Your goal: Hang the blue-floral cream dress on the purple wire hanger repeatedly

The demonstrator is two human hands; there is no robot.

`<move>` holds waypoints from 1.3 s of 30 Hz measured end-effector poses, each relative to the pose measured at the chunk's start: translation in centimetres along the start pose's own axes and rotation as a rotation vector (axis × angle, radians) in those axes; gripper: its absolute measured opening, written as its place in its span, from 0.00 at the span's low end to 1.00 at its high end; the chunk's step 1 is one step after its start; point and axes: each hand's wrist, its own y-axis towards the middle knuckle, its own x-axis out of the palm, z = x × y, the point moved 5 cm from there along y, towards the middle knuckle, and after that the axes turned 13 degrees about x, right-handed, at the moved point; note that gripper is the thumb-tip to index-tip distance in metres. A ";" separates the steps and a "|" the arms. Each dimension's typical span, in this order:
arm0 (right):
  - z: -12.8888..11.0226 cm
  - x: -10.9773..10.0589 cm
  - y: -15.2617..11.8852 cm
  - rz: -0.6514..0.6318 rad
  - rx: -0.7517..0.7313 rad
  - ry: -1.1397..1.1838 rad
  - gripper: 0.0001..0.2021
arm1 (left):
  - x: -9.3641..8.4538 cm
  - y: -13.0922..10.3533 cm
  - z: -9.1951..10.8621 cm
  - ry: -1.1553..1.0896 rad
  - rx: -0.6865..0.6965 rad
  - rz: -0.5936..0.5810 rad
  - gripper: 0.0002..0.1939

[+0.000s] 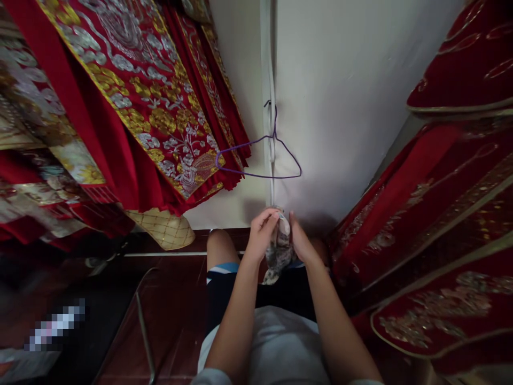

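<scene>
Pale wall [340,107], red embroidered garments [160,107] to either side, a mottled cloth [278,255] below.
A bare purple wire hanger [286,177] hangs against the wall, above the cloth, which is between the knees [221,246]. The left hand [262,230] pinches the cloth's upper end; the right hand [303,241] is upright just beside it, fingers extended (whether they touch it, I cannot tell). The step looks like two-handed handling of the cloth; the next move seems to call for a firm left pinch. Garment edges hem both sides; the openest room is up the wall, right of the hanger.
</scene>
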 end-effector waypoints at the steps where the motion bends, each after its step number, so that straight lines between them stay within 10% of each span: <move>1: 0.3 0.9 -0.4 -0.097 0.052 0.020 0.31 | -0.2 0.0 0.3 0.080 0.032 0.004 0.13; 5: 0.7 2.9 -2.6 -0.342 0.224 0.034 0.24 | -2.2 0.0 0.2 0.289 0.074 0.068 0.14; 9: -1.4 3.2 -3.9 -0.392 0.275 -0.035 0.19 | -3.8 -2.2 -2.2 0.047 -0.195 -0.030 0.18; 16: -10.4 -0.5 -2.1 -0.171 0.048 -0.091 0.13 | -7.2 -8.1 -4.6 0.392 -0.413 -0.687 0.11; 21: -15.8 -3.2 2.6 0.099 -0.239 -0.591 0.06 | -12.9 -5.4 -1.5 0.810 -0.255 -0.543 0.08; 26: -17.7 -2.9 8.0 0.350 -0.600 -0.767 0.06 | -14.3 -1.3 3.9 1.163 -0.120 -0.497 0.12; 32: -14.6 -2.6 11.2 0.196 -0.436 -0.763 0.13 | -13.6 1.9 8.0 1.257 0.100 -0.505 0.17; 39: -15.9 -7.3 8.9 0.325 -0.447 -0.807 0.15 | -13.9 2.9 6.4 1.403 0.153 -0.578 0.20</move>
